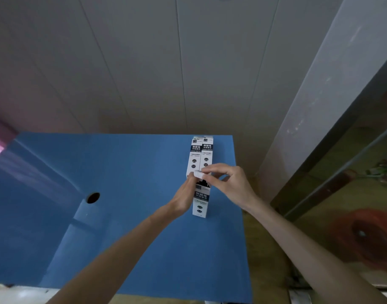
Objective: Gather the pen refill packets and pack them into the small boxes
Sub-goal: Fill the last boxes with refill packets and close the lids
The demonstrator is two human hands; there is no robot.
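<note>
Three narrow white boxes lie on the blue table (144, 238), near its right edge. Two far boxes (200, 155) lie side by side and touch each other along their long sides, reaching the back edge of the table. The near box (200, 202) lies in line with them, just in front. Each box has a dark band with white Chinese characters and small round dark marks below it; the writing is too blurred to read, and on the near box it stands upside down.

The left hand (184, 197) rests against the left side of the near box, fingers curled at its far end. The right hand (228, 183) pinches a small white flap (199, 174) between thumb and forefinger, the other fingers bent loosely. The flap is at the place where the near box meets the far boxes. No refill packets can be seen outside the boxes. A round dark hole (93, 197) is in the table, to the left.
</note>
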